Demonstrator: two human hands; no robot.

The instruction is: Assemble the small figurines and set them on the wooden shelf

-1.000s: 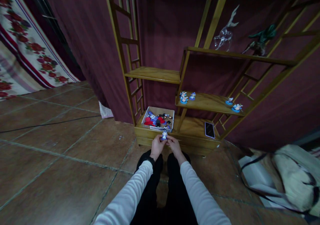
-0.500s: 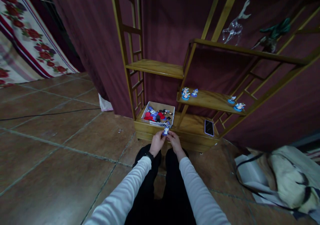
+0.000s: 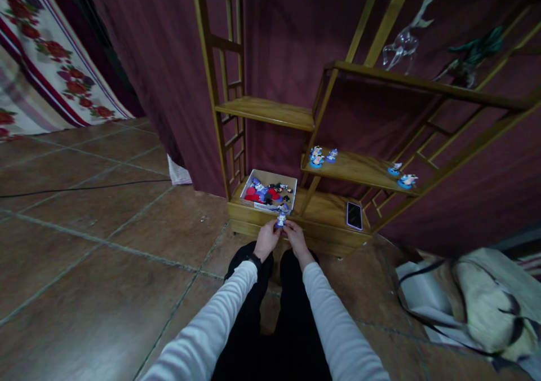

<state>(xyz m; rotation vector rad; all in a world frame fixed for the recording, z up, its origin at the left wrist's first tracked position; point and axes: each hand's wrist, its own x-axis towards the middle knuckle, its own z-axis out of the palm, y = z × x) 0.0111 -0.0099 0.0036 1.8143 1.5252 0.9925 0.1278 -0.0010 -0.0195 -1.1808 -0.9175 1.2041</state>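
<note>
A tiny blue and white figurine [image 3: 280,220] is pinched between both my hands just in front of the wooden shelf unit's bottom board [image 3: 325,207]. My left hand [image 3: 267,239] grips it from the left and my right hand [image 3: 295,238] from the right, fingers closed on it. Directly behind it a shallow white box [image 3: 269,191] holds several small red, blue and black pieces. Similar figurines stand on the middle shelf, one group at its left end [image 3: 318,156] and a pair at its right end [image 3: 402,176].
A dark phone [image 3: 354,215] lies on the bottom board to the right of the box. A glass deer [image 3: 406,36] and a green ornament [image 3: 471,57] stand on the upper shelf. A beige bag [image 3: 482,308] lies on the tiled floor at right. A cable [image 3: 76,188] crosses the floor at left.
The view has shifted slightly, and my hands with the figurine have stayed together, edging a little closer to the box. Nothing has been let go.
</note>
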